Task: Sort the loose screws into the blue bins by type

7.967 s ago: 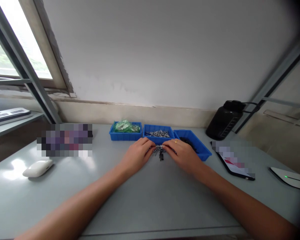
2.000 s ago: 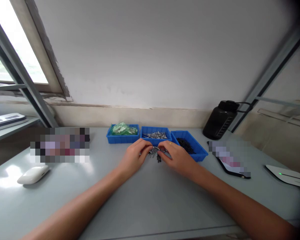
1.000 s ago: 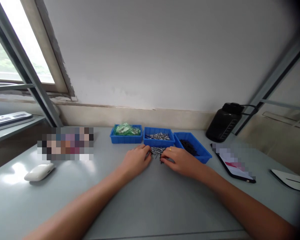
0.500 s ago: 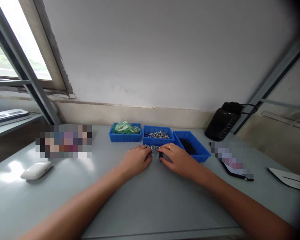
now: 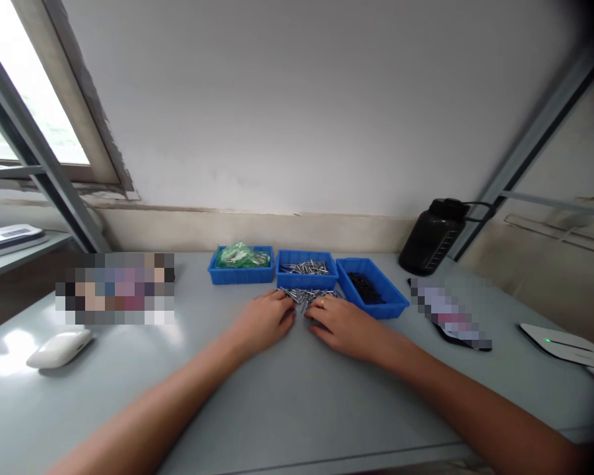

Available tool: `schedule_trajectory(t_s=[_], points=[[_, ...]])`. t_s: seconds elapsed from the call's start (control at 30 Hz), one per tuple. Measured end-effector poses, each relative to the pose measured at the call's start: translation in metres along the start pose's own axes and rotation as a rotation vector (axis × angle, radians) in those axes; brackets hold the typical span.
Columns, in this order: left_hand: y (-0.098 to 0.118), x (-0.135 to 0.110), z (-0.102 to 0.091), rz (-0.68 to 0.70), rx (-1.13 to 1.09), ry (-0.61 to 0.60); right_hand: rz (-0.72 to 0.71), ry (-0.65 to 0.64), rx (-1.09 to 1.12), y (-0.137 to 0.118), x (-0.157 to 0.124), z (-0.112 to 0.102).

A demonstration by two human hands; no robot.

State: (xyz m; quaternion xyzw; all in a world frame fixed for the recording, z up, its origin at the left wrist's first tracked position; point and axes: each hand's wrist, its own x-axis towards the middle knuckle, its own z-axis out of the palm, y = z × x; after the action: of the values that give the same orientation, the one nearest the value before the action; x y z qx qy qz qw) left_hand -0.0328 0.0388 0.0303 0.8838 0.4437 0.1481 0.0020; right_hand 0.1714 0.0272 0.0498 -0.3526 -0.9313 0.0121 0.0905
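Blue bins [image 5: 241, 276]: green bag [image 5: 241, 254], silver rods [image 5: 307, 267], black pieces [image 5: 365, 289]. Left hand [image 5: 266, 319], right hand [image 5: 344, 324] at rod pile [image 5: 304, 297], grip unclear.

The person's left grip [image 5: 267, 320] and right grip [image 5: 339, 323], both bare hands with curled fingers, lie at either end of a heap of silver pins [image 5: 307, 295] on the grey tabletop [image 5: 297, 402]. Behind stand three blue trays [image 5: 305, 281] holding a green plastic bag [image 5: 240, 256], more silver pins [image 5: 307, 267] and dark pieces [image 5: 365, 288]; a dark bottle [image 5: 430, 242] stands farther right.
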Motion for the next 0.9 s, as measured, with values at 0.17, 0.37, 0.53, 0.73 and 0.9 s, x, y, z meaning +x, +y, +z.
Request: schedule_trajectory(t_s=[0.17, 0.37, 0.53, 0.73, 0.9], points=[[-0.001, 0.001, 0.000, 0.023, -0.014, -0.002, 0.084, 0.079, -0.030, 0.002, 0.000, 0.004], [0.000, 0.001, 0.001, 0.030, 0.004, -0.008, 0.103, 0.032, 0.001, 0.007, 0.000, 0.011], [0.001, 0.000, 0.000, 0.016, 0.013, -0.016, 0.085, 0.049, 0.006, 0.007, 0.001, 0.010], [0.001, 0.000, -0.001, 0.013, 0.010, -0.017, 0.056, 0.071, -0.003, 0.008, 0.001, 0.011], [0.002, 0.000, -0.003, 0.010, 0.004, -0.030, 0.053, 0.064, 0.013, 0.008, 0.001, 0.009]])
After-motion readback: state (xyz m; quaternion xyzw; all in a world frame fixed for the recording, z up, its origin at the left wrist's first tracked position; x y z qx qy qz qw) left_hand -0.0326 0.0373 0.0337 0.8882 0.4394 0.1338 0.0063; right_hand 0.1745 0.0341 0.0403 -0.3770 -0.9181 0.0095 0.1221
